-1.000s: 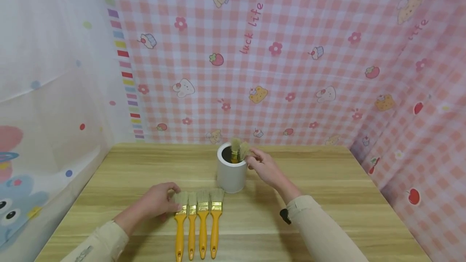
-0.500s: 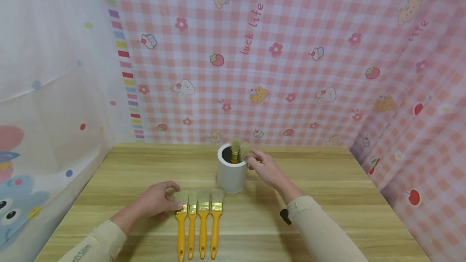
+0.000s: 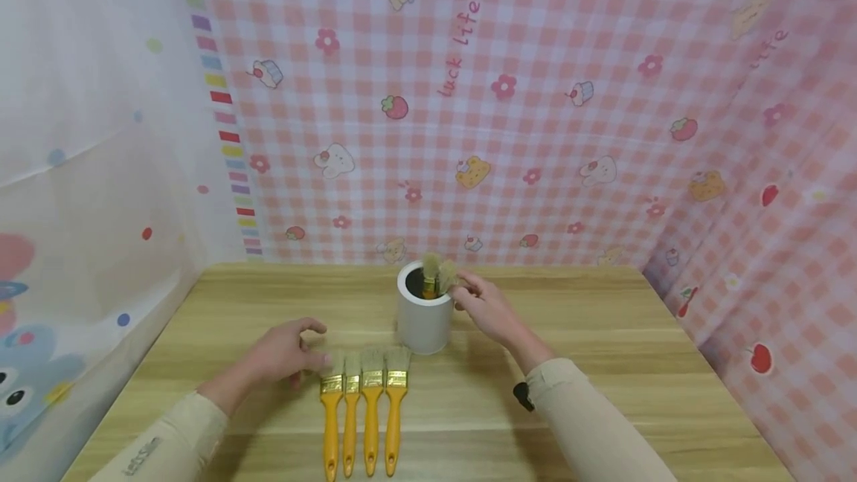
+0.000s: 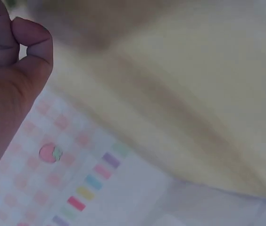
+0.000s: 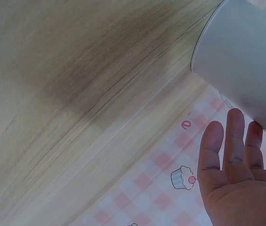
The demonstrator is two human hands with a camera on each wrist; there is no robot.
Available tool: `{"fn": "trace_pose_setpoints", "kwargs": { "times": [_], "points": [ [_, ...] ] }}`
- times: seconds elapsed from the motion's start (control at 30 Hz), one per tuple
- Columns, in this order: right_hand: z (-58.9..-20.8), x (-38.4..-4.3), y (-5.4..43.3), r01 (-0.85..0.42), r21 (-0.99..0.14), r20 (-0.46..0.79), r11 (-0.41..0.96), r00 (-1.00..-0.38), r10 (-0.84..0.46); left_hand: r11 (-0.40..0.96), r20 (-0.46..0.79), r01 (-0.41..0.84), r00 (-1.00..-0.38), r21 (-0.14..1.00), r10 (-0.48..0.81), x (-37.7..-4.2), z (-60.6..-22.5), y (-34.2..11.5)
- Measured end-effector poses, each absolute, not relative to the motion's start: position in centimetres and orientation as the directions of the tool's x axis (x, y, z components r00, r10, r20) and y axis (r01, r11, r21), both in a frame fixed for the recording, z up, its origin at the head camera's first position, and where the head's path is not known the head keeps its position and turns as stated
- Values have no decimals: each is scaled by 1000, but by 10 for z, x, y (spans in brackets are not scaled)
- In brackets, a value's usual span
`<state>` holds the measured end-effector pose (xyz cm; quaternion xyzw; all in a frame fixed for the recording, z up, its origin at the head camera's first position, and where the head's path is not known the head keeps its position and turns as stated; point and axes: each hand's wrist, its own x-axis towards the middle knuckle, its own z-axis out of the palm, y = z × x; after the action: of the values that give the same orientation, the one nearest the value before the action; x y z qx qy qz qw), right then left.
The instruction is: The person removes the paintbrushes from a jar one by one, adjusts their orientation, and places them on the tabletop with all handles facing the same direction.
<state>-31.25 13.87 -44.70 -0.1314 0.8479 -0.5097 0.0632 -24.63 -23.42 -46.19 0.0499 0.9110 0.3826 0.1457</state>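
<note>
Several paintbrushes (image 3: 371,419) with yellow handles and gold ferrules lie side by side on the table, bristles pointing away. My left hand (image 3: 281,352) is just left of them, thumb and forefinger apart, the thumb tip by the bristles of the leftmost brush. A white cylindrical cup (image 3: 424,326) with a dark inside stands beyond the row. Two brushes (image 3: 430,274) stand in it, bristles up. My right hand (image 3: 489,311) touches the cup's right rim beside the bristles. Three of its fingers (image 5: 235,136) extend along the cup in the right wrist view; its thumb and forefinger are hidden there.
The wood-grain table (image 3: 569,415) meets a pink checked cloth (image 3: 509,147) at the back and right. A white printed cloth (image 3: 100,192) hangs at the left.
My left hand has drawn slightly away and left from the leftmost brush, its thumb rising off the ferrule. That brush has straightened beside the others. My right hand stays at the cup.
</note>
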Motion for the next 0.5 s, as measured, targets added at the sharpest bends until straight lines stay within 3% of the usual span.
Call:
{"fn": "trace_pose_setpoints", "kwargs": {
  "times": [0.2, 0.5],
  "points": [
    [-446, -314, 141, -167, -879, 47, 447, -963, -267, 715, -154, 40, -967, 698, 205, -283, -425, -209],
    [-447, -312, 138, -162, -884, 41, 439, -961, -273, 672, 24, 163, -977, 723, 212, -316, -385, -132]
  ]
}}
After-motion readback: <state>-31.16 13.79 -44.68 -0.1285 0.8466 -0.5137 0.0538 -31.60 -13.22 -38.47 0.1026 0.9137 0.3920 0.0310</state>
